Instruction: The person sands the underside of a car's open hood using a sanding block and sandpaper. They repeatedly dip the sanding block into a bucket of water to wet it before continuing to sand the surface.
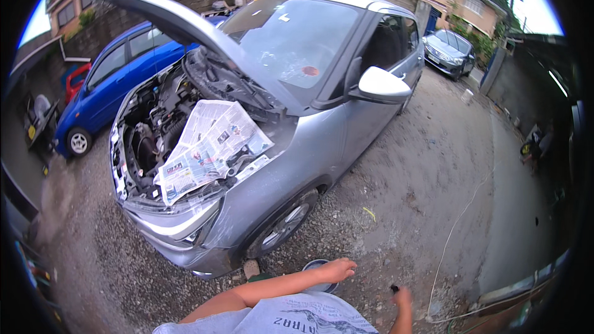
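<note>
My left hand reaches across my body at the lower middle, fingers loosely apart with nothing seen in them. Below it, partly hidden by the hand and forearm, is a round bluish bucket or basin on the ground. Lower right, my right hand is closed on a small black object, too small to make out. In front of me stands a silver-grey car, its hood raised. Newspaper sheets lie over the near side of its engine bay.
A blue car stands behind on the left and another grey car at the far right. A thin pale cord or hose runs along the gravel to the right. A yellow strip lies near the front wheel. A dark wall bounds the right.
</note>
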A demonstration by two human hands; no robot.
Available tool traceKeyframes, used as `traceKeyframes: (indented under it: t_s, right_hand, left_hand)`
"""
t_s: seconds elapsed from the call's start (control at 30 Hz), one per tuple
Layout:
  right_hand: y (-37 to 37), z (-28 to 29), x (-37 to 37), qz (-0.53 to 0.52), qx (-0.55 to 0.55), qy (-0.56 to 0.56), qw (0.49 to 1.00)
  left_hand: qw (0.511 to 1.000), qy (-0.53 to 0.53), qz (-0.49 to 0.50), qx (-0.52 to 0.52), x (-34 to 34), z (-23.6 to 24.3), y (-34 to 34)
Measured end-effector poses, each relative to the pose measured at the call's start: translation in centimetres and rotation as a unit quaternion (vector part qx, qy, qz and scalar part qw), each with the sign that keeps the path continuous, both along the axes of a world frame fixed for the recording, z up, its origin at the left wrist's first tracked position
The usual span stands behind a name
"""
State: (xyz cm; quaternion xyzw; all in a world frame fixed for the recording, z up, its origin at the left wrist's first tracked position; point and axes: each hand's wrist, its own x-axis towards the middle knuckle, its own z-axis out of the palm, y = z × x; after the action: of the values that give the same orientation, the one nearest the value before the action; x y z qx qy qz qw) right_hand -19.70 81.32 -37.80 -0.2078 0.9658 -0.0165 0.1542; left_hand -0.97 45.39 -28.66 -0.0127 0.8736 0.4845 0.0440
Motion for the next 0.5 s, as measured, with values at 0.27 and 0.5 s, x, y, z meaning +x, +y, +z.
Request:
traceKeyframes:
  t_s: [0.27,0.5]
  right_hand:
    - [-16.4,2.5,9.7,-0.238,-0.392,-0.2,0.866]
    - [-46.9,23.5,13.0,-0.049,-0.463,-0.048,0.884]
  left_hand:
    - [0.983,0.053,0.148,0.095,1.5,0.0,-11.0]
    - [0.864,0.233,0.313,0.317,1.1,9.6,-23.6]
